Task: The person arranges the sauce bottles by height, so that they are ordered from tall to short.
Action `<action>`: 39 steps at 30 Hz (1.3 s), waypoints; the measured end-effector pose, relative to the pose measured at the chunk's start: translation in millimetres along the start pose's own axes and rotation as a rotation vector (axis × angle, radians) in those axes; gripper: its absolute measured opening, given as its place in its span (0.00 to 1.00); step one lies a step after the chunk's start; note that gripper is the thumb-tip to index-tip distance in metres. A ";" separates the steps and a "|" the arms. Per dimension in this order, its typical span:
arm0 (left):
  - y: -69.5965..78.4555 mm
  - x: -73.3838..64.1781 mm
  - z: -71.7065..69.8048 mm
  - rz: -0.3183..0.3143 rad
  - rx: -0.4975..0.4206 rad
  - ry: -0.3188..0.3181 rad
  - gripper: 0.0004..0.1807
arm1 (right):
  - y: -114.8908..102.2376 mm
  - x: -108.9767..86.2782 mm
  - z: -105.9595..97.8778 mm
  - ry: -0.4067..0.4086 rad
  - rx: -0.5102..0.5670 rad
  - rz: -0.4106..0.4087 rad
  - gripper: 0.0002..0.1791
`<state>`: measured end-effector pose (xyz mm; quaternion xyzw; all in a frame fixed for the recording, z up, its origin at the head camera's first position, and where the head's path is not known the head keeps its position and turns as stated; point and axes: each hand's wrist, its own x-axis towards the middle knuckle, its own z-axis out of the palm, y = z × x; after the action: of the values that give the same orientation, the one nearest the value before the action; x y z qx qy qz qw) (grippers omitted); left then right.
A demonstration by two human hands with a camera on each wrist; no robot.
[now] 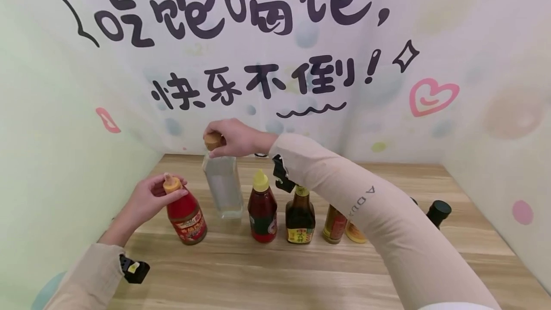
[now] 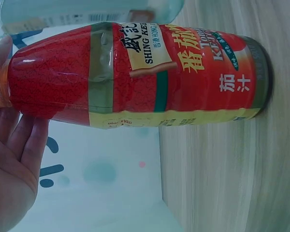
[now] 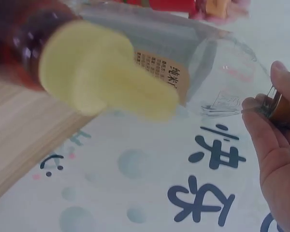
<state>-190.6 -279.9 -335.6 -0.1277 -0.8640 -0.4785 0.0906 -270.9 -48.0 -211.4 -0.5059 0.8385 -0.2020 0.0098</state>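
At the left of the head view, my left hand (image 1: 145, 202) grips a red tomato ketchup bottle (image 1: 187, 221) by its orange-capped neck. The ketchup leans slightly, its base at the table; its red and yellow label (image 2: 157, 72) fills the left wrist view. Farther back, my right hand (image 1: 242, 138) holds the wooden stopper (image 1: 213, 141) of a tall clear glass bottle (image 1: 225, 188). This glass bottle also tilts a little, close beside the ketchup. Its brown paper label (image 3: 162, 72) shows in the right wrist view, partly behind a blurred yellow nozzle cap (image 3: 94, 72).
Right of the glass bottle stand a dark red sauce bottle (image 1: 262, 214), a dark bottle with a yellow label (image 1: 300, 219) and a brown bottle (image 1: 333, 226). A yellow container (image 1: 356, 233) and a black-capped bottle (image 1: 439, 212) are partly hidden by my right sleeve (image 1: 387, 219). A printed wall cloth (image 1: 241, 75) hangs behind the wooden table (image 1: 258, 276).
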 end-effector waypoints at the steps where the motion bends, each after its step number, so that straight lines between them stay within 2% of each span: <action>1: -0.4 0.5 0.8 -0.007 0.001 -0.003 0.19 | 2.2 1.6 -1.6 0.000 0.002 0.008 0.18; 7: -1.2 3.2 3.5 -0.045 0.005 -0.022 0.21 | 18.5 10.6 -7.2 0.021 0.022 0.030 0.18; 13: -2.1 4.5 3.4 -0.050 0.012 -0.020 0.21 | 33.3 19.4 -7.2 0.055 0.028 0.015 0.17; 23: -5.5 0.2 0.5 -0.072 0.067 -0.008 0.21 | 51.9 34.3 9.2 0.051 0.084 0.065 0.18; 39: -3.5 0.0 -0.3 -0.029 0.045 0.014 0.19 | 61.9 41.0 22.9 -0.001 0.127 0.089 0.19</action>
<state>-191.7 -281.9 -338.3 -0.1095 -0.8758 -0.4609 0.0926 -338.1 -65.4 -246.3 -0.4667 0.8456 -0.2540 0.0513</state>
